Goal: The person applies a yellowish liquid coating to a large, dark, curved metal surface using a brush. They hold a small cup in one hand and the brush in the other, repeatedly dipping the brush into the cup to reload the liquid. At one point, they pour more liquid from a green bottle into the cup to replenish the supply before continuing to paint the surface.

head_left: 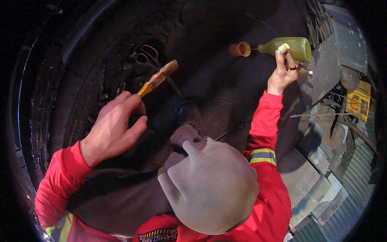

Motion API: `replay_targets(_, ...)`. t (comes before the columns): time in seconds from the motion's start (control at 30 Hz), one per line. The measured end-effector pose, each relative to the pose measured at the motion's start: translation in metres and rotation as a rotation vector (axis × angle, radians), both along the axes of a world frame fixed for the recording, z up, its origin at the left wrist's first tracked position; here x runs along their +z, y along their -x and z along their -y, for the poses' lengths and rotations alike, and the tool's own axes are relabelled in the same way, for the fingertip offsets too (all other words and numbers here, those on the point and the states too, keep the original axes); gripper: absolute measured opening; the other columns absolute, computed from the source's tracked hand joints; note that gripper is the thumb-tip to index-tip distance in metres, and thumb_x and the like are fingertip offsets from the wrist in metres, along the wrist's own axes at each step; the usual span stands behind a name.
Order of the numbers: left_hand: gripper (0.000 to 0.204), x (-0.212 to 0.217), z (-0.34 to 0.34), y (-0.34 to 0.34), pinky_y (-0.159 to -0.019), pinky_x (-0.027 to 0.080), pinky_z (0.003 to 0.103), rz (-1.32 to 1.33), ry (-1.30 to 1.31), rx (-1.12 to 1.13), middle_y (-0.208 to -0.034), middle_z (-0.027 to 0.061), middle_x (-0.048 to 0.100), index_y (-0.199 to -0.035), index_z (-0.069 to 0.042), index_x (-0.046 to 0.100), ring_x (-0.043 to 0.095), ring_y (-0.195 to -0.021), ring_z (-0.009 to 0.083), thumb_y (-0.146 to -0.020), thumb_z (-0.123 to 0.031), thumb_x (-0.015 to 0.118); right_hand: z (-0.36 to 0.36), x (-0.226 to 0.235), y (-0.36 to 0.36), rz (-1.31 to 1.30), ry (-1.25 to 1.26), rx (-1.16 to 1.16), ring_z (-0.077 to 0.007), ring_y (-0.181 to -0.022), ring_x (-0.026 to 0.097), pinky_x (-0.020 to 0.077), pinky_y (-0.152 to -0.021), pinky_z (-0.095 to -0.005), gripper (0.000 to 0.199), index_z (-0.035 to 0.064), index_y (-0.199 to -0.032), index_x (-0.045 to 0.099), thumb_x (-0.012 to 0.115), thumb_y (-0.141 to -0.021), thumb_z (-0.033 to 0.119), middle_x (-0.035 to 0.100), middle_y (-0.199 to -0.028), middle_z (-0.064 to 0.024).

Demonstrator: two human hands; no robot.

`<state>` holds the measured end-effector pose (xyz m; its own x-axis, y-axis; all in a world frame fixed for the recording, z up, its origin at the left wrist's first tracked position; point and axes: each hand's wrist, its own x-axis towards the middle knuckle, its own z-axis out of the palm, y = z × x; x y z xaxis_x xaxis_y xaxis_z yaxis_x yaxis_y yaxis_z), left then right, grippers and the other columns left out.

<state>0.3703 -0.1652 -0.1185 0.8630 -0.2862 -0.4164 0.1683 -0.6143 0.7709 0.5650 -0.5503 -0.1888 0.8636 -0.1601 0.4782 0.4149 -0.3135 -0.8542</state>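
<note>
My left hand is closed around a paintbrush with an orange-yellow handle. Its bristles look stained and point up to the right. At the upper right, my right hand, with a dark ring on one finger, pinches a small pale-yellow cap. Just behind those fingertips is a yellow-green bottle, its neck toward the left; whether my fingers touch it I cannot tell. Left of the neck, a small orange-brown cup shows its mouth toward the bottle. A small brown bottle sits next to my right hand, partly hidden.
Scissors with reddish handles lie on the dark surface beyond the brush. A smooth grey rounded thing fills the lower middle between my red sleeves. Sheet scraps, a yellow box and corrugated metal lie along the right.
</note>
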Motion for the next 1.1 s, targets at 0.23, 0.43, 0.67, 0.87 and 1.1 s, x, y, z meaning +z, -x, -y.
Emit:
replay_targets(0.23,0.016,0.003,0.0,-0.001,-0.074,0.045,0.043,0.013,0.01,-0.006,-0.088,0.0178,0.052,-0.09,0.001,0.058,0.055,-0.084,0.0349,-0.083,-0.013,0.063,0.007,-0.011,-0.004,0.004,0.032,-0.033,-0.0201,-0.108,0.059,0.0499,-0.094,-0.0334,0.028,-0.0071,-0.106,0.07,0.079,-0.08,0.001,0.057,-0.12,-0.0106)
replay_targets(0.43,0.016,0.002,0.0,0.0,-0.074,0.045,0.042,0.002,0.008,0.001,-0.087,0.0177,0.052,-0.09,0.0,0.058,0.055,-0.084,0.0347,-0.083,-0.014,0.062,0.013,-0.025,-0.007,-0.033,-0.017,-0.092,-0.0204,-0.11,0.057,0.0458,-0.097,-0.0351,0.031,-0.0069,-0.108,0.07,0.079,-0.08,0.004,0.059,-0.118,-0.0105)
replay_targets(0.67,0.016,0.0,-0.001,0.0,-0.075,0.045,0.043,0.008,0.013,-0.003,-0.087,0.0181,0.053,-0.09,0.001,0.058,0.055,-0.085,0.035,-0.083,-0.014,0.062,0.016,-0.034,-0.01,-0.043,-0.108,-0.147,-0.0182,-0.103,0.06,0.0482,-0.092,-0.0331,0.031,-0.0085,-0.109,0.068,0.075,-0.083,0.007,0.065,-0.115,-0.0109)
replay_targets(0.87,0.018,-0.002,-0.002,0.002,-0.073,0.046,0.043,0.071,0.002,-0.007,-0.086,0.0175,0.054,-0.09,0.001,0.058,0.057,-0.082,0.0347,-0.082,-0.015,0.063,0.015,-0.035,-0.011,-0.058,-0.142,-0.163,-0.0192,-0.101,0.061,0.0491,-0.088,-0.0323,0.033,-0.0071,-0.109,0.069,0.077,-0.082,0.009,0.066,-0.114,-0.0113)
replay_targets(1.1,0.018,0.003,-0.001,0.0,-0.074,0.047,0.043,0.045,-0.003,-0.008,-0.087,0.0177,0.054,-0.091,0.0,0.059,0.058,-0.084,0.035,-0.082,-0.015,0.063,0.019,-0.041,-0.013,-0.074,-0.153,-0.163,-0.0201,-0.1,0.062,0.0508,-0.087,-0.0344,0.035,-0.0084,-0.111,0.067,0.077,-0.082,0.008,0.065,-0.115,-0.0125)
